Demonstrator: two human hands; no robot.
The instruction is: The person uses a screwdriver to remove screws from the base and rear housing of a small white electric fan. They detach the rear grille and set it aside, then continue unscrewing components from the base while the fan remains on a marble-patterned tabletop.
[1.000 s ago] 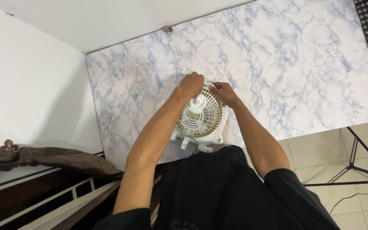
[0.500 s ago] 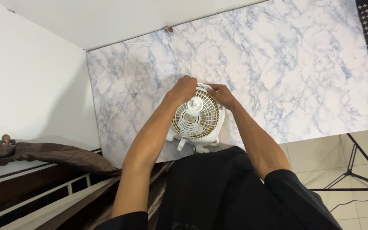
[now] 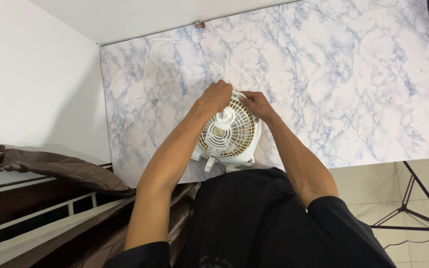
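Overhead, the head camera looks straight down on a small white desk fan [image 3: 228,135] lying on its back near the front edge of a marble-patterned surface [image 3: 348,89], white veined with blue. The fan's round grille faces up, with a yellowish ring showing behind the white ribs and a hub at the centre. Its feet point toward the person, just at the surface's near edge.

Left hand [image 3: 216,97]: curled into a loose fist over the far-left rim of the grille, fingers folded down onto the fan's top edge. Whether it pinches a small part there cannot be told; the knuckles hide it.

Right hand [image 3: 256,104]: lying on the far-right rim of the grille, fingers bent and pressed against the fan's edge, close beside the left hand. The two hands nearly meet over the top of the fan.

Both forearms are bare and reach forward from black sleeves; a black shirt [image 3: 254,218] fills the lower middle of the view.

Surroundings: a tiny dark object [image 3: 200,24] sits at the far edge of the surface against the white wall [image 3: 31,79]. A brown cloth [image 3: 60,168] drapes over a dark frame at lower left. A black tripod leg [image 3: 418,203] stands on the pale tiled floor [image 3: 368,183] at lower right.
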